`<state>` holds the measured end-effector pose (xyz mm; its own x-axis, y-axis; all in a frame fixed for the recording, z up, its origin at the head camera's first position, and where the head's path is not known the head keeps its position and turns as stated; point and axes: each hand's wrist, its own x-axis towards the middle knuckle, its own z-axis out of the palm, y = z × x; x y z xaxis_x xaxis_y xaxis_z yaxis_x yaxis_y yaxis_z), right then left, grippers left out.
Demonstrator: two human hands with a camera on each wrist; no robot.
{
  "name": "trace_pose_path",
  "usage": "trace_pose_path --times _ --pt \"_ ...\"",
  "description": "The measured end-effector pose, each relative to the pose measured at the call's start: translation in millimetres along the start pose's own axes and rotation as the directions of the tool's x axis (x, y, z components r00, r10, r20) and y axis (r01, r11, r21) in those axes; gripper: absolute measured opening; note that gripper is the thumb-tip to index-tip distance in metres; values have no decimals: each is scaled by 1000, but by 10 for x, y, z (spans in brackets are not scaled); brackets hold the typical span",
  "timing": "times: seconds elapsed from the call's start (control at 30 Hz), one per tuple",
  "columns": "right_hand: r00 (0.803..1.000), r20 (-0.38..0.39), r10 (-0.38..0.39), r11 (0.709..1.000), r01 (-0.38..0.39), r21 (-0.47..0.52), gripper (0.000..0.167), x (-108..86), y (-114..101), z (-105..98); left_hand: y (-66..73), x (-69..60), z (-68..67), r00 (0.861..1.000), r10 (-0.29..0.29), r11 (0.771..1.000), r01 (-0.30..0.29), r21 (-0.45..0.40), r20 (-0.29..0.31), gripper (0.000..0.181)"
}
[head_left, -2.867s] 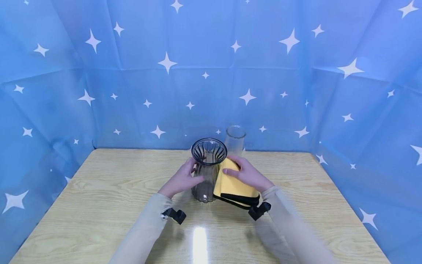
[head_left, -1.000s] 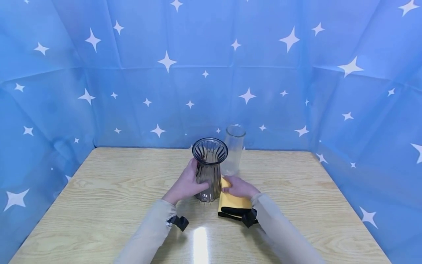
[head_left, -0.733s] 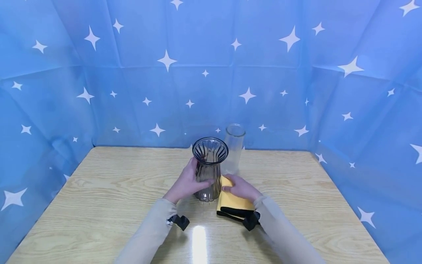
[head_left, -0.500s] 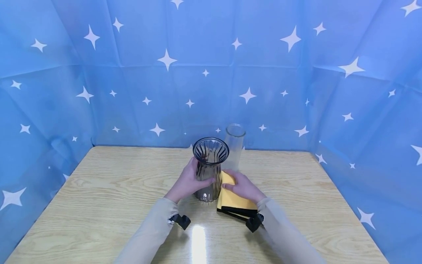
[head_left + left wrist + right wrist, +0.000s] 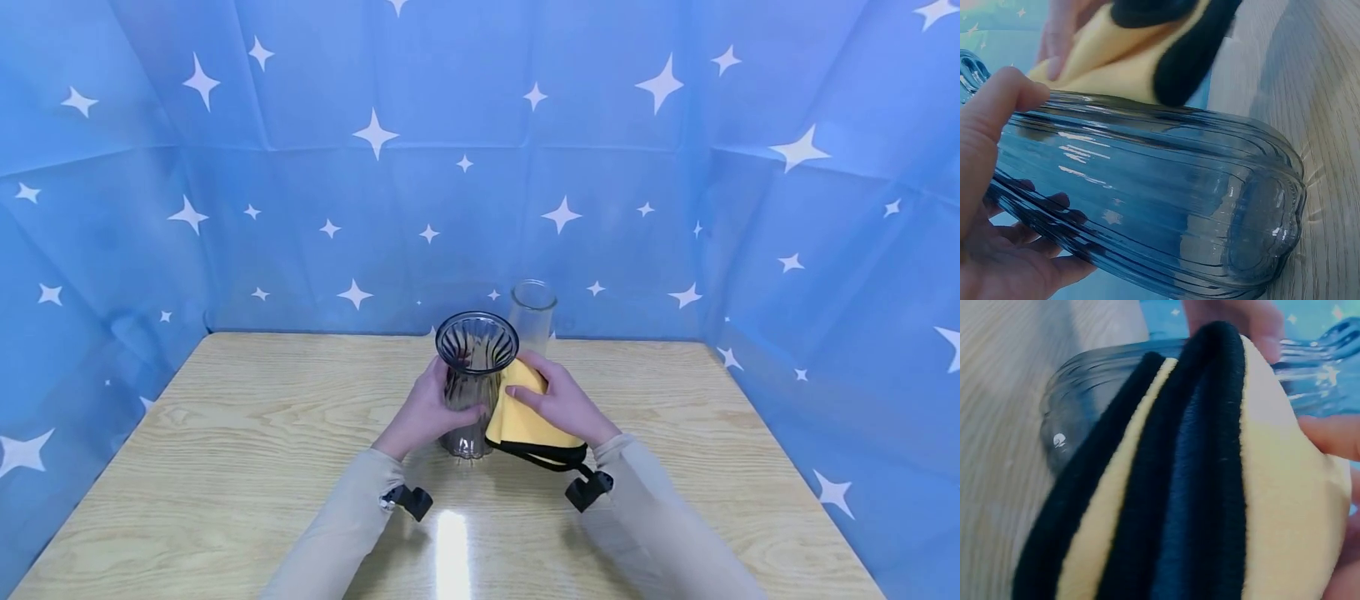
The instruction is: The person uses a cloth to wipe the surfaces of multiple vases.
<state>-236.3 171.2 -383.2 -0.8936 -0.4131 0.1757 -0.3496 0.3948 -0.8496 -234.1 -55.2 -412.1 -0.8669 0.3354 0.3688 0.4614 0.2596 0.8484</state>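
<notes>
A smoky, ribbed glass vase (image 5: 468, 400) with a flared rim stands upright on the table. My left hand (image 5: 429, 412) grips its left side, thumb across the front and fingers behind, which show through the glass in the left wrist view. Against the vase's right side lies a folded yellow cloth (image 5: 528, 417) with black edging. My right hand (image 5: 558, 400) holds this cloth, thumb on the near face; its other fingers are partly hidden by the cloth. In the right wrist view the cloth (image 5: 1291, 487) covers part of the vase (image 5: 1094, 400).
Behind the vase and to its right stands a clear glass cylinder (image 5: 534, 312), its lower part hidden by the cloth and right hand. The wooden table (image 5: 262, 433) ends at a blue curtain (image 5: 300, 192) with white stars, which surrounds it on three sides.
Over the last second my right hand has moved the cloth up along the vase's right side, from low down to near the rim. The vase and left hand have stayed almost still.
</notes>
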Motion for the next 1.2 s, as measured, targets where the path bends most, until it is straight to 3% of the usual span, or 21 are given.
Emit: trace_pose_path --times 0.23,0.4,0.57,0.67,0.87,0.93,1.1,1.2 --pt "994 -111 24 985 -5 173 54 50 -135 50 2 11 -16 1000 -7 1000 7 14 8 86" --pt "991 -130 11 983 13 183 56 49 -192 28 -12 5 -14 999 -28 1000 28 -8 38 89" --pt "997 -76 -25 990 35 135 56 77 -207 -52 -7 18 -10 998 -45 999 47 -27 51 94" --pt "999 -8 -44 997 44 57 56 99 -167 -92 23 18 -13 997 -46 998 48 -39 60 94" --pt "990 122 -71 995 78 -57 58 118 -31 -101 248 -26 -49 997 -29 998 32 -48 69 86" --pt "990 136 -45 997 53 -61 58 112 11 -80 212 -21 -47 998 -5 999 8 -46 68 86" --pt "986 156 63 992 -45 -119 59 89 162 15 -38 21 -25 997 16 998 -12 -62 74 92" --pt "979 165 120 983 -94 -161 59 82 271 88 -57 23 -36 997 9 998 -3 -67 79 94"
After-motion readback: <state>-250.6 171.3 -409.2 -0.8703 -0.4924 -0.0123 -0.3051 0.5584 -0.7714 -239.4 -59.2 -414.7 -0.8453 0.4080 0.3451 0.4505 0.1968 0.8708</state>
